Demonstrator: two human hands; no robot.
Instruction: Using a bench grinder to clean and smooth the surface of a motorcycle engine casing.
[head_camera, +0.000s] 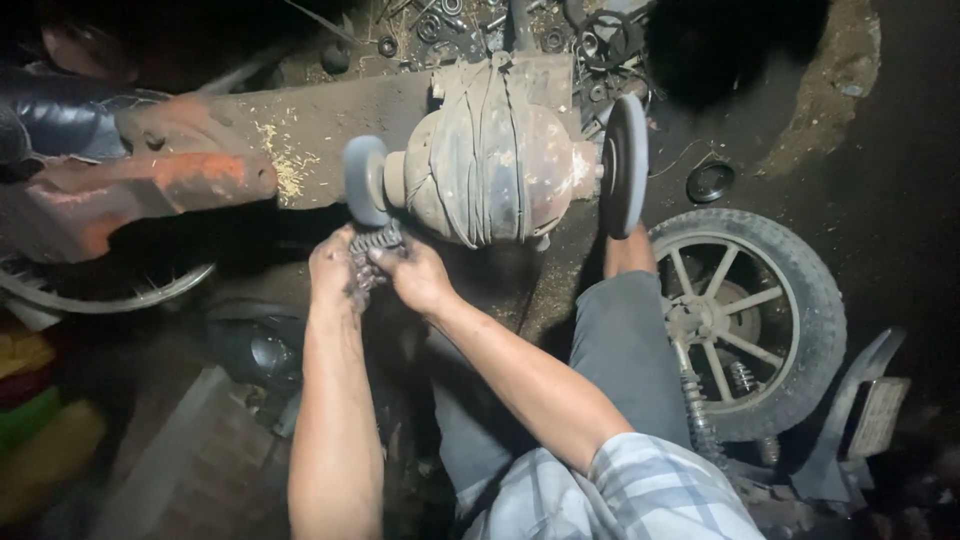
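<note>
Two hands on it: left hand (332, 268) and right hand (418, 275) both have their grip closed on a grimy dark metal chain (368, 262), held up just under the grey left grinding wheel (364, 181) of the dusty double-ended bench grinder (495, 165). Spoked motorcycle wheel (745, 318) lies near, right.

Both hands, left hand (332, 268) and right hand (418, 275), gripped a coil spring (371, 255) against the left grinding wheel (365, 180) of a bench grinder (490, 160). A motorcycle wheel (745, 315) lay beside the person's knee.
</note>
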